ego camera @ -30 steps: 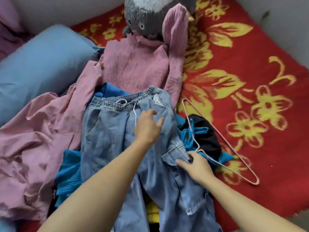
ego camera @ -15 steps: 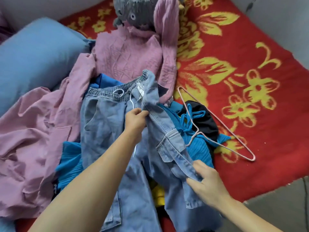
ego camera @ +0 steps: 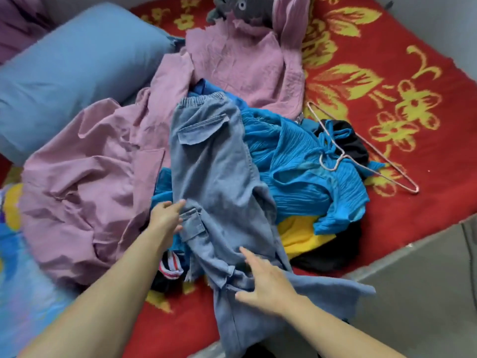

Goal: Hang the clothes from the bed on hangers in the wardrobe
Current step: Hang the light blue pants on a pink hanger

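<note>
Light blue jeans (ego camera: 219, 164) lie folded lengthwise on top of the clothes pile, waistband away from me. My left hand (ego camera: 166, 215) rests with fingers spread against the jeans' left edge by a side pocket. Further down, my right hand (ego camera: 265, 288) lies flat and open on the leg. A pink wire hanger (ego camera: 342, 155) sits to the right on a bright blue ribbed top (ego camera: 296, 164) and a black garment (ego camera: 353, 140). Neither hand touches the hanger. The wardrobe is out of view.
A large pink shirt (ego camera: 85, 182) spreads to the left, with a pink top (ego camera: 245, 63) and a grey plush toy (ego camera: 247, 9) behind the pile. A yellow garment (ego camera: 302, 233) shows underneath. A blue pillow (ego camera: 77, 63) lies far left on the red flowered blanket (ego camera: 387, 73). Grey floor (ego camera: 413, 293) lies beyond the bed's right edge.
The jeans were folded over to the left, one half onto the other, uncovering the blue top. Both hands let go of the fabric and moved down to lie on the jeans.
</note>
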